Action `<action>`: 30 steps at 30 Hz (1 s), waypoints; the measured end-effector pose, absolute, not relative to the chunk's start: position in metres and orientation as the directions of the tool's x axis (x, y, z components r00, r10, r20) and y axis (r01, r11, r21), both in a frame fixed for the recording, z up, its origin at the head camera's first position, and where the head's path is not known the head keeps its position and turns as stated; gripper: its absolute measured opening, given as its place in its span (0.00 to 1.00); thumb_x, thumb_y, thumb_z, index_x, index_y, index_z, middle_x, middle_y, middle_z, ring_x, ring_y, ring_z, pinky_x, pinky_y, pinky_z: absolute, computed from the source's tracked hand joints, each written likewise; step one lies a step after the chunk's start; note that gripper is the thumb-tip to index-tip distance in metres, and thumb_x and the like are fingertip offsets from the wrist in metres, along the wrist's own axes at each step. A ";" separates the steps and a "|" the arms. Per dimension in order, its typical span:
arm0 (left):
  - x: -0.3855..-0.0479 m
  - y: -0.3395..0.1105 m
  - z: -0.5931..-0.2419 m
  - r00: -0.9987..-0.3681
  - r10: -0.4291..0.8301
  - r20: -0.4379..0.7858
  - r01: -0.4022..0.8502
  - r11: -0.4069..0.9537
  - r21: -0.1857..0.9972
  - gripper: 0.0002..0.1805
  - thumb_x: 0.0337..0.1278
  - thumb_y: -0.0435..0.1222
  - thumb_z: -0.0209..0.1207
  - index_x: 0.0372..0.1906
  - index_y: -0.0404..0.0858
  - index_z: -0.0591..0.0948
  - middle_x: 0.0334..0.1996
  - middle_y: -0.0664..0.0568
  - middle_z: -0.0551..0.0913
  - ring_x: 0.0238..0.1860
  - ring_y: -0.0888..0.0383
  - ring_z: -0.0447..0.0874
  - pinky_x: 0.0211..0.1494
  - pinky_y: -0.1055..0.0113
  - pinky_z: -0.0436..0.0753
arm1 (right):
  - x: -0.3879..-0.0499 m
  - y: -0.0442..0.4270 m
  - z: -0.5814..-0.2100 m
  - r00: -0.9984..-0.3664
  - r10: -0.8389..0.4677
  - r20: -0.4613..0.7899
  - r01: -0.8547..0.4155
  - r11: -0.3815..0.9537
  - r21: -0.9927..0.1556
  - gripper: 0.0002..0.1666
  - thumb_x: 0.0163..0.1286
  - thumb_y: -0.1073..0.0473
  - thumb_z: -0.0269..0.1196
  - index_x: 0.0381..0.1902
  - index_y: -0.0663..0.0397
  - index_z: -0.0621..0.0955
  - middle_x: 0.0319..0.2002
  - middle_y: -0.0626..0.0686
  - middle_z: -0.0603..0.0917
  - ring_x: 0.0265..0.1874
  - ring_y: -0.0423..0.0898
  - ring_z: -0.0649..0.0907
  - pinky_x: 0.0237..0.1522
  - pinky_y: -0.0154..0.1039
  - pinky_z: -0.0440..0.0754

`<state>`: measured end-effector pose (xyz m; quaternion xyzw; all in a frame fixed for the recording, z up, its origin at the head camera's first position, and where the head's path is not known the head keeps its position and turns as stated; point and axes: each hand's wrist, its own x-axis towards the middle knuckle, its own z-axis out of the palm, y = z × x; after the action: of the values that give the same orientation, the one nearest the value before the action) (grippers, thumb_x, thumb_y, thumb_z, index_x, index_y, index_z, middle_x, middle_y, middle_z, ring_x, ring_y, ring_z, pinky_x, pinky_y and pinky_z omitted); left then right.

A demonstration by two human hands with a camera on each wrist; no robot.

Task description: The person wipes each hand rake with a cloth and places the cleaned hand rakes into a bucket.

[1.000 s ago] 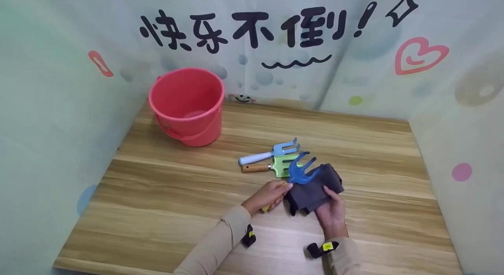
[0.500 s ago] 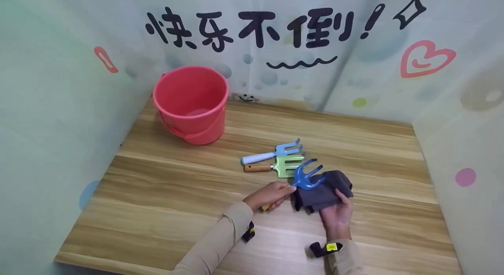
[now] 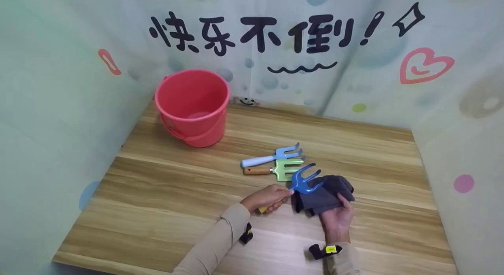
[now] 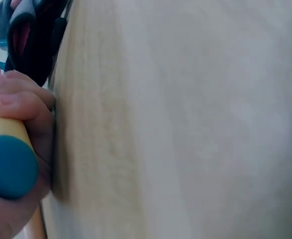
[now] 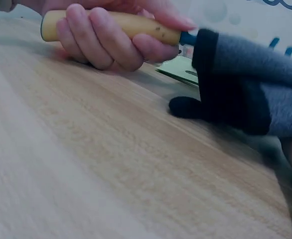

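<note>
Blue three-pronged fork [image 3: 302,183] with a blue-capped yellow handle [image 5: 138,25]

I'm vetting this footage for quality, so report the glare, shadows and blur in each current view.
Head: fairly sharp, with a pale glare patch on the table between the sleeves; left wrist: table washed-out, its grain soft; right wrist: the grey cloth looks soft-edged, with shadow beneath it, while specks on the yellow handle are discernible.

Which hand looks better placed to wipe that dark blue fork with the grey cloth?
Probably the right hand: it holds the grey cloth close to the dark blue fork, while the left hand is occupied gripping the yellow handle.
</note>
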<state>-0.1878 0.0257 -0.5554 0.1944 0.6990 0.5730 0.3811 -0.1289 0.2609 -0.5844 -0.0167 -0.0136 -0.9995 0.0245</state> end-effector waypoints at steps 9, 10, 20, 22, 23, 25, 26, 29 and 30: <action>-0.187 0.023 -0.565 -0.674 0.705 -0.221 -0.283 0.030 0.959 0.24 0.66 0.54 0.45 0.24 0.39 0.67 0.10 0.56 0.63 0.07 0.63 0.58 0.08 0.70 0.63 | -0.136 0.248 -0.577 -0.900 -0.435 -0.020 0.410 -0.831 -0.375 0.23 0.78 0.55 0.30 0.55 0.53 0.71 0.53 0.54 0.79 0.56 0.47 0.77 0.62 0.42 0.71; -0.187 0.023 -0.565 -0.677 0.700 -0.226 -0.298 0.020 0.955 0.24 0.66 0.54 0.45 0.24 0.39 0.67 0.10 0.56 0.63 0.07 0.63 0.59 0.08 0.71 0.63 | -0.136 0.247 -0.576 -0.875 -0.484 -0.025 0.448 -0.788 -0.421 0.24 0.78 0.54 0.29 0.54 0.53 0.71 0.52 0.54 0.79 0.55 0.47 0.77 0.61 0.42 0.72; -0.189 0.026 -0.563 -0.675 0.693 -0.253 -0.316 0.039 0.948 0.22 0.65 0.54 0.47 0.24 0.41 0.68 0.10 0.57 0.63 0.07 0.64 0.61 0.09 0.73 0.65 | -0.137 0.245 -0.575 -0.816 -0.563 -0.131 0.523 -0.622 -0.583 0.17 0.77 0.63 0.35 0.55 0.54 0.68 0.52 0.55 0.79 0.54 0.49 0.78 0.60 0.46 0.74; -0.189 0.026 -0.564 -0.667 0.701 -0.251 -0.305 0.050 0.951 0.22 0.64 0.55 0.47 0.24 0.41 0.69 0.10 0.57 0.63 0.07 0.64 0.61 0.09 0.73 0.65 | -0.137 0.246 -0.577 -0.819 -0.557 -0.137 0.520 -0.621 -0.586 0.17 0.77 0.64 0.36 0.56 0.54 0.68 0.52 0.55 0.79 0.54 0.49 0.78 0.60 0.47 0.74; -0.189 0.026 -0.564 -0.661 0.707 -0.250 -0.297 0.059 0.953 0.22 0.64 0.55 0.47 0.25 0.42 0.69 0.10 0.57 0.63 0.07 0.64 0.61 0.09 0.72 0.65 | -0.137 0.246 -0.577 -0.819 -0.559 -0.125 0.520 -0.633 -0.574 0.18 0.77 0.64 0.35 0.56 0.53 0.68 0.53 0.56 0.78 0.55 0.49 0.78 0.61 0.47 0.73; -0.188 0.026 -0.564 -0.651 0.719 -0.246 -0.282 0.072 0.957 0.23 0.64 0.56 0.47 0.24 0.42 0.69 0.10 0.57 0.64 0.07 0.64 0.61 0.10 0.72 0.65 | -0.137 0.247 -0.577 -0.821 -0.563 -0.094 0.513 -0.657 -0.553 0.19 0.77 0.65 0.33 0.57 0.54 0.67 0.55 0.57 0.77 0.56 0.51 0.77 0.62 0.48 0.72; -0.188 0.026 -0.564 -0.646 0.724 -0.242 -0.273 0.077 0.959 0.23 0.64 0.56 0.46 0.24 0.42 0.69 0.10 0.57 0.64 0.07 0.64 0.61 0.10 0.72 0.65 | -0.138 0.247 -0.577 -0.824 -0.561 -0.079 0.508 -0.669 -0.543 0.20 0.77 0.65 0.33 0.58 0.53 0.67 0.55 0.57 0.77 0.57 0.51 0.76 0.62 0.48 0.71; -0.188 0.026 -0.563 -0.636 0.738 -0.224 -0.239 0.087 0.967 0.23 0.65 0.56 0.46 0.23 0.42 0.68 0.10 0.57 0.63 0.07 0.63 0.61 0.10 0.71 0.66 | -0.138 0.248 -0.577 -0.842 -0.536 -0.052 0.482 -0.706 -0.519 0.22 0.77 0.65 0.32 0.57 0.52 0.69 0.55 0.56 0.77 0.57 0.51 0.76 0.62 0.49 0.72; -0.188 0.026 -0.563 -0.634 0.741 -0.222 -0.237 0.088 0.968 0.23 0.65 0.56 0.46 0.23 0.42 0.68 0.10 0.57 0.63 0.07 0.63 0.61 0.10 0.71 0.66 | -0.138 0.249 -0.577 -0.851 -0.523 -0.051 0.470 -0.714 -0.519 0.22 0.77 0.65 0.32 0.57 0.51 0.70 0.54 0.56 0.78 0.56 0.50 0.77 0.61 0.48 0.72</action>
<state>-0.1876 0.0263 -0.5631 0.1990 0.6330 0.6453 0.3786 -0.1384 0.2487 -0.5767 -0.0499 0.2663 -0.9244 0.2685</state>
